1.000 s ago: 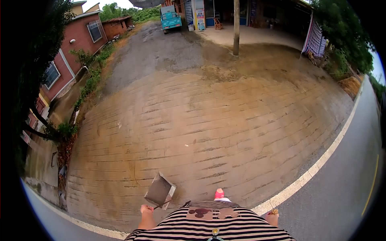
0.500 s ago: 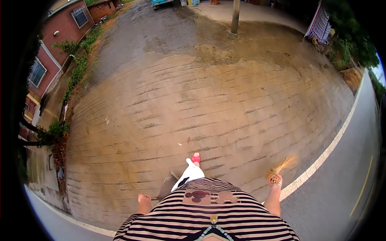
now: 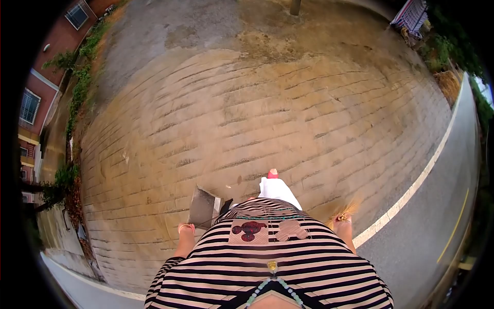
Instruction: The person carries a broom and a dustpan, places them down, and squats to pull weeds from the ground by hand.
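Low at the left side of my body, my left hand (image 3: 187, 227) is closed at the edge of a grey dustpan (image 3: 205, 205), which hangs open-ended in front of my leg. Its grip is partly hidden. On the other side my right hand (image 3: 345, 221) is wrapped round the bound end of a straw broom (image 3: 349, 209), whose pale bristles fan forward and outward. The striped shirt (image 3: 272, 226) I wear covers the lower middle of the view. One foot in a red shoe (image 3: 272, 174) shows ahead under a white trouser leg (image 3: 278, 189).
Wet, grooved concrete (image 3: 247, 123) spreads ahead. A white kerb line (image 3: 396, 219) separates it from the asphalt road (image 3: 437, 206) at right. A brick building (image 3: 49, 77) and plants (image 3: 82, 85) line the left. A post (image 3: 295, 7) stands at the top.
I have walked forward, and my view has tipped down. The other foot now shows ahead. The dustpan has swung forward into fuller view, while the broom has drawn back closer to my body.
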Action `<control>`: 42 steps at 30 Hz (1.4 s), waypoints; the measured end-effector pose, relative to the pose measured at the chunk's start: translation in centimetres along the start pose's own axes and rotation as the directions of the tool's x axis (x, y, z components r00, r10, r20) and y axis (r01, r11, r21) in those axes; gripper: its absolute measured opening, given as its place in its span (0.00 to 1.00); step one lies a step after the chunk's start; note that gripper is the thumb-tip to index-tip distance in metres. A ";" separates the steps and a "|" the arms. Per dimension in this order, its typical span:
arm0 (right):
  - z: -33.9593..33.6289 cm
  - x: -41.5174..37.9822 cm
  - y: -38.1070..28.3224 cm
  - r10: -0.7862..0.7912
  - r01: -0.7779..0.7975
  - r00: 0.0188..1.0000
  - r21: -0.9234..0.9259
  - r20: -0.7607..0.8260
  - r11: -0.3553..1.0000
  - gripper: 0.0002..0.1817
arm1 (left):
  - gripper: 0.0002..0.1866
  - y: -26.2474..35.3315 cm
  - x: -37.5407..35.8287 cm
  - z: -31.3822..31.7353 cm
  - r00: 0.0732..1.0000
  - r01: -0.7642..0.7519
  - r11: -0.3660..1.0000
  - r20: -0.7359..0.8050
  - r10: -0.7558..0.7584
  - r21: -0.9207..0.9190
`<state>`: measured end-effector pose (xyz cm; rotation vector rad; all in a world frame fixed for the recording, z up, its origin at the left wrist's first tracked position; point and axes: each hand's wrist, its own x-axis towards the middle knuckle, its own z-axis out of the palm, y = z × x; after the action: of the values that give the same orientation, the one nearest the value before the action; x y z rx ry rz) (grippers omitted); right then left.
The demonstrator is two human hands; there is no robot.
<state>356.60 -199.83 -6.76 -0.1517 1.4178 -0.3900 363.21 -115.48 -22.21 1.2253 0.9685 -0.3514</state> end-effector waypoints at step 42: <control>88.8 27.2 -16.8 0.012 0.117 0.968 0.494 -0.251 0.862 0.17 | 0.11 68.2 50.5 88.9 0.825 0.356 0.896 -0.361 -0.434 -0.264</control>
<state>443.44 -236.31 -12.65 0.2999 1.5084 -0.8389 478.01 -158.96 -16.90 0.9321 1.6021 -0.3228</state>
